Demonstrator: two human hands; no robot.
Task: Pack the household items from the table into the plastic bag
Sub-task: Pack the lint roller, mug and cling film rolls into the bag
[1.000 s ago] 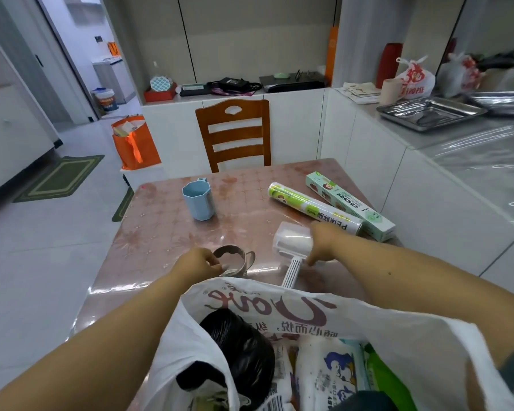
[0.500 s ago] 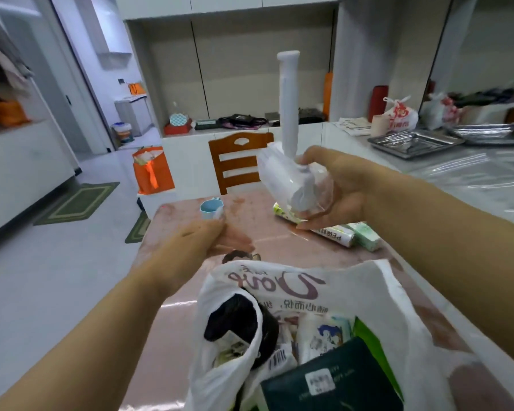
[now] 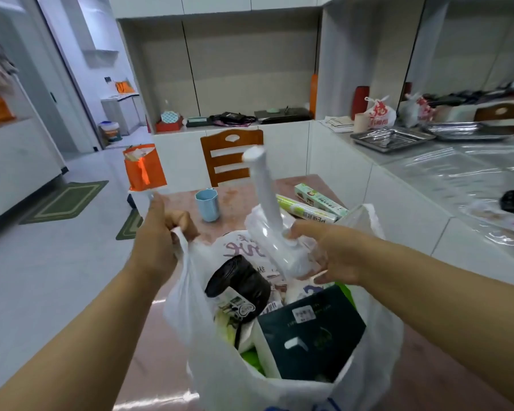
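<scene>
We see the bag (image 3: 279,378) mouth at lower centre crowded: a black roll (image 3: 241,283) fills its left side, a dark packet (image 3: 315,333) its right, with only a narrow gap between them. Our right hand (image 3: 333,256) and the lint roller (image 3: 279,247) block the mouth's far side; our left hand (image 3: 158,232) holds up the left handle. On the table (image 3: 172,336) beyond, at centre frame, the cup (image 3: 207,204), a roll (image 3: 306,209) and a box (image 3: 319,199) stand in the way. Bare tabletop lies lower left of the bag.

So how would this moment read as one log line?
step: bagging lint roller | left hand: holds bag handle | right hand: holds roller over bag
</scene>
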